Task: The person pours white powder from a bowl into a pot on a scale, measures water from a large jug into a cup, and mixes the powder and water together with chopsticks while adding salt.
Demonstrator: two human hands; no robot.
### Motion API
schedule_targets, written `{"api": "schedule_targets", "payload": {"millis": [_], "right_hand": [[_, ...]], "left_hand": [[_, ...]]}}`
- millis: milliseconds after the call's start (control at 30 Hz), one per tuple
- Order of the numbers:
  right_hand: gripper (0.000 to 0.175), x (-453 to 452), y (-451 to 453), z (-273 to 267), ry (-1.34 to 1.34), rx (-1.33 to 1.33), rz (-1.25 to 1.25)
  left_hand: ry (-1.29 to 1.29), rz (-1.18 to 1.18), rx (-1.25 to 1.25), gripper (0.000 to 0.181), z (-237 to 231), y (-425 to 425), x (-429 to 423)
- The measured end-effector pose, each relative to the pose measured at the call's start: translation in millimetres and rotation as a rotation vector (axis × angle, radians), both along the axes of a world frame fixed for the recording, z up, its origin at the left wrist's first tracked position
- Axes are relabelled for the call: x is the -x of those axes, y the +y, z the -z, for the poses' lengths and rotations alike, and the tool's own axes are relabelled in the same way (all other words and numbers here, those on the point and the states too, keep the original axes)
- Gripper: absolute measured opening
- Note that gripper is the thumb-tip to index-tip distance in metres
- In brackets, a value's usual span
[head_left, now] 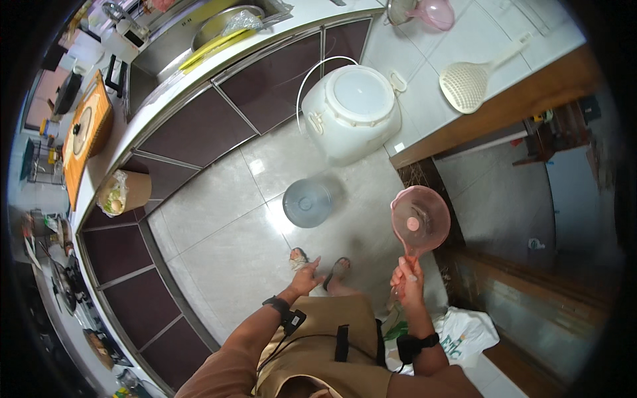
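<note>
My right hand (408, 281) is closed around the handle of a translucent pink plastic ladle (421, 219), held out to the right above the floor. My left hand (305, 279) hangs over my feet with its fingers spread, holding nothing. Ahead of it on the floor stands a round, bluish translucent container (307, 203). Farther off, a large white plastic barrel (352, 117) with a wire handle stands near the cabinets, its pale round lid (362, 92) on top.
Dark cabinets (194, 132) under a white counter curve along the left. A bin (132, 191) with food scraps hangs on their front. A white perforated skimmer (465, 85) hangs on the tiled wall beside a wooden doorway frame (502, 107). White plastic bags (468, 331) lie at right.
</note>
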State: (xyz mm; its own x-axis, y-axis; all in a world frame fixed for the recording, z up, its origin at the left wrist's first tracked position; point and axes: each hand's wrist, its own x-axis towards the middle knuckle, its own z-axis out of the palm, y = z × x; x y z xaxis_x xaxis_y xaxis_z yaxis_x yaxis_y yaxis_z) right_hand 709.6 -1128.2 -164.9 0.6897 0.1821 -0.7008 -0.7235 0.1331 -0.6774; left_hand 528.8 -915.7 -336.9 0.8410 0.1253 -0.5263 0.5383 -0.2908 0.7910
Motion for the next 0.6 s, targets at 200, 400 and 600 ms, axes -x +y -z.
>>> {"api": "schedule_targets", "payload": {"millis": [200, 400, 600], "right_hand": [[0.016, -34.9, 16.3, 28.9, -0.028, -0.029, -0.203], [0.011, -104.9, 12.3, 89.7, -0.180, -0.057, -0.471], [0.017, -146.9, -53.1, 142.0, -0.001, -0.277, -0.399]], "left_hand": [[-0.020, -0.021, -0.085, 0.076, 50.0, -25.6, -61.0], [0.201, -0.305, 0.071, 0.079, 120.4, -55.2, -113.3], [0.144, -0.700, 0.202, 0.083, 217.9, -84.4, -144.5]]}}
